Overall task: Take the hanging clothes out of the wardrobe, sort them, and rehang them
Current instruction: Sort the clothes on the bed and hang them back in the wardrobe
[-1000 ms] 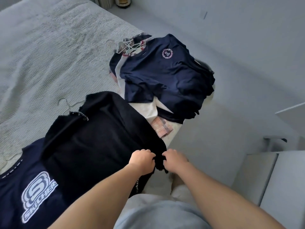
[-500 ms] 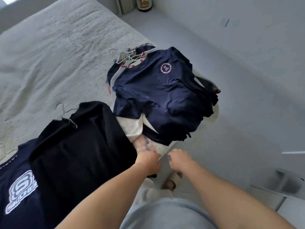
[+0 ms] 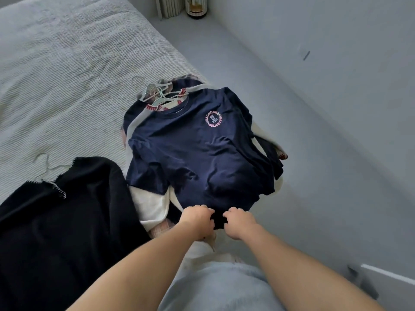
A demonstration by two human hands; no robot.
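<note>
Navy t-shirt [image 3: 197, 153] w/ a round pink-and-white chest logo tops a pile of clothes at the bed's [image 3: 67, 86] near corner, front up, collar pointing away from the person. Its bottom hem is bunched between both hands. Left hand [image 3: 197, 218] is curled, fingers closed onto the dark hem; right hand [image 3: 240, 223] likewise curled and pinching the same hem just beside it. Fingertips are tucked into the fabric, so exact grip can't be made out.

Under the t-shirt: a white garment [image 3: 150, 205] sticks out at lower left, a plaid piece [image 3: 161, 228] shows only as a small patch by the left wrist, more dark and cream layers peek out on the right edge. How many garments are in the pile can't be told. Pale hangers [image 3: 155, 93] cluster at the collar end, hooks tangled, count unclear.

Left of the pile, touching it, lies a black garment [image 3: 67, 221] w/ white stitched neckline, cut off by the frame's left and bottom edges; a thin hanger hook [image 3: 45, 162] pokes out above it onto the bedding.

Grey floor [image 3: 314, 153] runs along the right. Top edge: a small lamp-like object [image 3: 196, 7], cropped, and a ribbed white item beside it, unidentifiable. White panel at bottom right is cut off.
</note>
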